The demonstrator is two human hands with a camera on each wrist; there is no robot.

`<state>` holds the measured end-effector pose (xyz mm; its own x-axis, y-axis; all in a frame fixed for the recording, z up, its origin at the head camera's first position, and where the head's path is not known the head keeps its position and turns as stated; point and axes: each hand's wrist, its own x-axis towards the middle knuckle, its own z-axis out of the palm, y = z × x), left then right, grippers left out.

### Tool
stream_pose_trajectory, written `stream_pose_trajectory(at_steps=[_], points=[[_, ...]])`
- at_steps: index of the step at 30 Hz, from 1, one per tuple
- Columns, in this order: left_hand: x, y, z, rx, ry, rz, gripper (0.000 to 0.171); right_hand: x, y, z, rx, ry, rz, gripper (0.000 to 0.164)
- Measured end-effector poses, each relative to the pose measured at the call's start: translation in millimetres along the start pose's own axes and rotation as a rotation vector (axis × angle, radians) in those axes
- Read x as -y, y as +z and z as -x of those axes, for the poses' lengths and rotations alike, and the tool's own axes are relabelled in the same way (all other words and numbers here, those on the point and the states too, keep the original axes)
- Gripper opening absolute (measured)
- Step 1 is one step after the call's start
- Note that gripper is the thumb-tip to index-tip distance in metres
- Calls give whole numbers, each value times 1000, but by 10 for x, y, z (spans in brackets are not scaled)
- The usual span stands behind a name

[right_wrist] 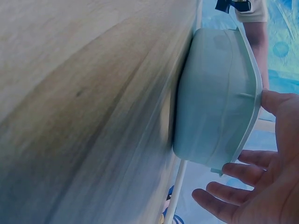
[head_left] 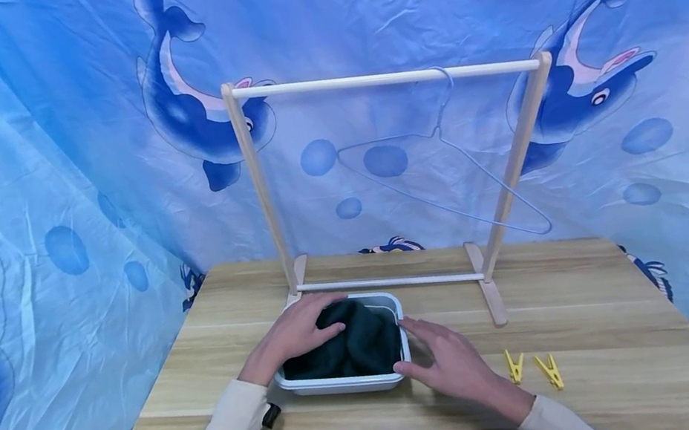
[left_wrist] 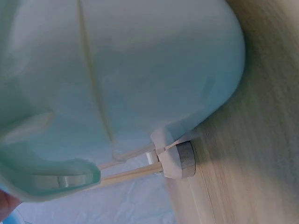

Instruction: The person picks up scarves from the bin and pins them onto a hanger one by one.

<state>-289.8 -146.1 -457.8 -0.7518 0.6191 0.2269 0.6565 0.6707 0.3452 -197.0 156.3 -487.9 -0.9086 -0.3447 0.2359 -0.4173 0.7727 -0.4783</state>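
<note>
A pale blue plastic basin (head_left: 344, 383) stands on the table with a dark green, bunched cloth (head_left: 371, 338) inside. My left hand (head_left: 298, 331) lies over the basin's left rim, its thumb and fingers extended at the cloth's edge. In the left wrist view the basin's outer wall (left_wrist: 163, 65) fills most of the picture, and only a bit of finger shows at the lower left. At the right rim, my right hand (head_left: 445, 361) touches the basin with its thumb and fingertips spread apart. The right wrist view shows those relaxed fingers (right_wrist: 229, 193) beside the basin (right_wrist: 210, 98).
Behind the basin stands a wooden rack with a white top bar (head_left: 350, 82). A light blue wire hanger (head_left: 439, 131) hangs from it. Two yellow clothespins, one nearer (head_left: 515, 367) and one farther right (head_left: 550, 371), lie on the wooden table (head_left: 605, 324).
</note>
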Motion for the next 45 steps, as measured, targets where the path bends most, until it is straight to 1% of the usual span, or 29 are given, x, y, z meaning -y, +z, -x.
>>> stream_pose_trajectory(at_steps=[6, 10, 16, 20, 24, 30, 34, 40, 45], points=[[32, -10, -62, 33, 54, 68, 55, 20, -4, 1, 10, 19, -8, 78], [33, -18, -95, 60, 68, 90, 56, 22, -5, 3, 8, 10, -4, 78], [22, -4, -115, 75, 60, 47, 54, 33, -13, 4, 8, 6, -3, 78], [16, 0, -114, 81, 49, 38, 55, 38, -14, 3, 11, 11, -2, 78], [14, 2, -108, 84, 56, 24, 52, 43, -21, 0, 11, 17, -8, 79], [24, 2, -92, 83, 77, 30, 39, 36, -22, -11, 1, 17, -6, 78], [36, 2, -89, 96, 90, 18, 33, 31, -16, -12, -5, 11, 2, 79], [32, 1, -90, 128, 79, 30, 31, 45, -22, -10, -1, 9, -16, 80], [31, 12, -92, 109, 103, -5, 30, 48, -19, -9, 1, 13, -14, 80]])
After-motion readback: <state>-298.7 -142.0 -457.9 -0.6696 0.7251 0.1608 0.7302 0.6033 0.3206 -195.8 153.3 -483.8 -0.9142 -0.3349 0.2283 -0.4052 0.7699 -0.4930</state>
